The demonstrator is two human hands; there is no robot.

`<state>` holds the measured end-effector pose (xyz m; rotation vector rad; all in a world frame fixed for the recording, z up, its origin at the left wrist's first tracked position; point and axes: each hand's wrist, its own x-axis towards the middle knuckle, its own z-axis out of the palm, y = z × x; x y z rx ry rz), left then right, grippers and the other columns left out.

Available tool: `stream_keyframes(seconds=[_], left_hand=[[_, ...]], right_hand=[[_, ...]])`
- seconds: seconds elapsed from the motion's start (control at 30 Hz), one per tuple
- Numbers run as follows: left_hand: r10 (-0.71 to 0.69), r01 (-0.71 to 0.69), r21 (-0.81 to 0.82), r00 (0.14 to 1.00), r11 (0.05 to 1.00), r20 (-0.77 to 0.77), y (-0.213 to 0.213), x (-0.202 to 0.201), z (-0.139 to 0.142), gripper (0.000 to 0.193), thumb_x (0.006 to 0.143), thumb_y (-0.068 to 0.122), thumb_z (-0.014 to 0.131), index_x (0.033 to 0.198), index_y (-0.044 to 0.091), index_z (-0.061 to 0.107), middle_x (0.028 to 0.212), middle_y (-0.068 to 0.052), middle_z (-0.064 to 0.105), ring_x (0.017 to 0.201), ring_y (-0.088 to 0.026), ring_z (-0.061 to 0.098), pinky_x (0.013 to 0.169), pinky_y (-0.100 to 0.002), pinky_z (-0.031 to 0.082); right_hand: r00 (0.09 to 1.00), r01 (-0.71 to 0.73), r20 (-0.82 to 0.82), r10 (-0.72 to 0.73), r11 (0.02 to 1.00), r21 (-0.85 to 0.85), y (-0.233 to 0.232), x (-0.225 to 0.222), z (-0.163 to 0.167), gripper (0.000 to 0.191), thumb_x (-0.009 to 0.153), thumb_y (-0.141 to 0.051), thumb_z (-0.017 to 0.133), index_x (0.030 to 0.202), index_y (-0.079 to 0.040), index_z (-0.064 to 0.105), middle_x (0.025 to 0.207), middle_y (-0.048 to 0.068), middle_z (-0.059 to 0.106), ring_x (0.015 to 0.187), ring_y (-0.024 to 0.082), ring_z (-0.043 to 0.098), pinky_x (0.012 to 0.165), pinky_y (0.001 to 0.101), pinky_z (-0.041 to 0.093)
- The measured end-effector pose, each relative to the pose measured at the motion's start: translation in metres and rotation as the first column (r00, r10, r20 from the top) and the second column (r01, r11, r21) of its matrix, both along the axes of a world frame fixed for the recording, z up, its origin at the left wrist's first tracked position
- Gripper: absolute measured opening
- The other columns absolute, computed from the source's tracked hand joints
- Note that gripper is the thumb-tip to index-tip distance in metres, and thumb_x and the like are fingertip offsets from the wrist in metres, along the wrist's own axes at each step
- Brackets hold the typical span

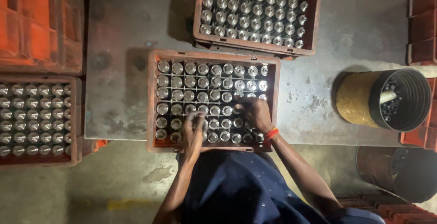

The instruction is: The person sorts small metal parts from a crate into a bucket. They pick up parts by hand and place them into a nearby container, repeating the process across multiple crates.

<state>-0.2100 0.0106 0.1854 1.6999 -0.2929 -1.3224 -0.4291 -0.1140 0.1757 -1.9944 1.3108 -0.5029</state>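
Hands at work: left hand [193, 126] and right hand [253, 112] each closed on metal cylinders [214, 83] standing in an orange crate [152, 101] on a grey surface [123, 33].

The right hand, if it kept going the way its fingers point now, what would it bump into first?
The right hand lies over the near crate, fingers pointing left and down onto the upright shiny metal cylinders. It would likely meet those just left of its fingertips at once; it may already touch them, as depth is unclear.

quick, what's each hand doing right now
Left hand: fingers down among the metal cylinders in the crate, grip cannot be told.
Right hand: the same, grip hidden.
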Motion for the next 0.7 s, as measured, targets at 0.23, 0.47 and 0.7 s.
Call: stream_keyframes(seconds=[0.23,0.47,0.7], left_hand=[[0.012,0.052,-0.038,0.421,0.998,0.907,-0.007,0.088,-0.010,0.043,0.097,0.033,0.070,0.127,0.003,0.060,0.123,-0.022,0.063,0.115,-0.045,0.060,0.102,-0.053,0.044],[-0.220,0.171,0.141,0.662,0.975,0.717,-0.047,0.150,-0.076,0.063,0.092,0.057,0.066,0.118,0.000,0.061,0.106,-0.030,0.068,0.100,-0.050,0.066,0.084,-0.055,0.052],[-0.232,0.182,0.143,0.756,0.973,0.613,-0.057,0.159,-0.102,0.060,0.088,0.061,0.065,0.098,0.001,0.067,0.089,-0.027,0.073,0.088,-0.048,0.070,0.076,-0.055,0.052]], right_hand=[[0.846,0.526,0.228,-0.482,0.824,-0.211,-0.003,-0.056,0.001,0.029,0.109,-0.025,0.060,0.119,0.001,0.069,0.099,0.016,0.074,0.085,0.026,0.069,0.074,0.0380,0.054],[0.769,0.624,-0.263,-0.583,0.774,0.107,-0.022,-0.069,-0.051,0.060,0.102,-0.061,0.047,0.118,-0.005,0.058,0.086,0.029,0.071,0.083,0.050,0.068,0.075,0.0563,0.050],[0.739,0.649,-0.285,-0.611,0.759,0.056,-0.026,-0.064,-0.047,0.060,0.098,-0.061,0.046,0.120,-0.007,0.059,0.083,0.029,0.071,0.082,0.051,0.069,0.072,0.0585,0.050]])
